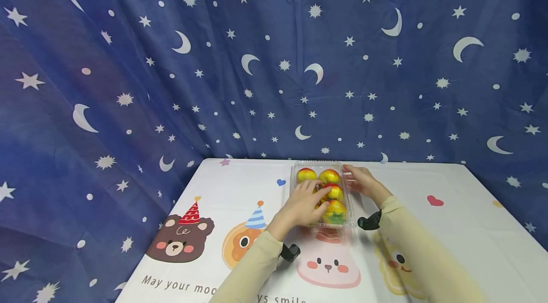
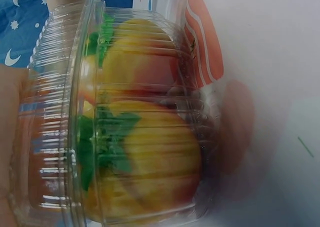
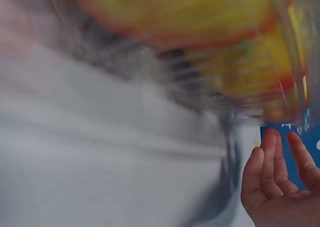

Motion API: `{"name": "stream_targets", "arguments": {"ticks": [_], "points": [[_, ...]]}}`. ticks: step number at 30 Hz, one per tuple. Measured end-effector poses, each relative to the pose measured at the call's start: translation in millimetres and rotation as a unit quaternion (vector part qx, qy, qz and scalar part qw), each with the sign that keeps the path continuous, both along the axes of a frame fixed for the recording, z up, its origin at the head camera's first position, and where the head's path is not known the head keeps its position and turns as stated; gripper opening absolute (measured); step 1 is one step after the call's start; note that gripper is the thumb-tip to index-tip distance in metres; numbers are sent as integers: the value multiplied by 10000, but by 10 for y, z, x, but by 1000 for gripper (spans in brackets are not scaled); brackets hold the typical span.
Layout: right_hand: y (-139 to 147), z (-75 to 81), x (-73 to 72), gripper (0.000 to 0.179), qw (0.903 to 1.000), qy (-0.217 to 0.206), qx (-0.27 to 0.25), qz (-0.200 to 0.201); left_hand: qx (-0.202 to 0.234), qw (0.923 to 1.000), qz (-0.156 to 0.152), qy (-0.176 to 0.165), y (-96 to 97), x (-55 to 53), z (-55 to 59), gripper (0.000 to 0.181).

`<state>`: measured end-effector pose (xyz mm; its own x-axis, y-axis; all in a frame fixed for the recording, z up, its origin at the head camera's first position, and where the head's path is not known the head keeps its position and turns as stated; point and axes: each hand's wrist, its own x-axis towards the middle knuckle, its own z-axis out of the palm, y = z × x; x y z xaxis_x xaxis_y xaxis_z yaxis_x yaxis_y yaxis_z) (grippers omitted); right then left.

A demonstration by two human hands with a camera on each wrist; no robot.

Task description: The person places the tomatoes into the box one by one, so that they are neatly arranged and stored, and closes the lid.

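Note:
A clear plastic clamshell box [image 1: 318,163] stands near the table's far edge, its ribbed lid down. Inside are several yellow-and-red, peach-like fruits [image 1: 335,209]; green leaves [image 2: 112,142] show on two of them in the left wrist view. My left hand [image 1: 303,204] lies over the lid with its fingers spread, hiding part of the fruit. At the box's right side, near the far corner, is my right hand [image 1: 360,181]. In the right wrist view its fingers [image 3: 272,157] are extended, fingertips right at the edge of the plastic.
A white tablecloth [image 1: 402,184] printed with cartoon animals and lettering covers the table. Behind it and to the left hangs a dark blue curtain [image 1: 274,98] with moons and stars. Black wrist devices [image 1: 291,252] are worn under both forearms.

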<state>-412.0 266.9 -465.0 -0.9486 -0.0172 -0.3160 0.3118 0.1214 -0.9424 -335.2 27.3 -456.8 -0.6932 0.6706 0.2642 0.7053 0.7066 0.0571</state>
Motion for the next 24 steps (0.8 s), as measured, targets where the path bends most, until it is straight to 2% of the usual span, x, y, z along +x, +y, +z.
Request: {"name": "stream_targets", "arguments": {"ticks": [6, 12, 18, 24], "points": [[52, 122, -82, 60, 9969, 116, 638, 438, -48, 10000, -25, -71, -7, 1, 17, 48], [52, 210, -185, 58, 9931, 79, 1026, 562, -39, 10000, -2, -11, -1, -8, 40, 47], [24, 160, -270, 52, 9915, -87, 1187, 535, -100, 9999, 10, -50, 2, 5, 42, 48], [-14, 101, -306, 45, 9915, -137, 1238, 386, -135, 9999, 31, 51, -9, 0, 31, 49]]}}
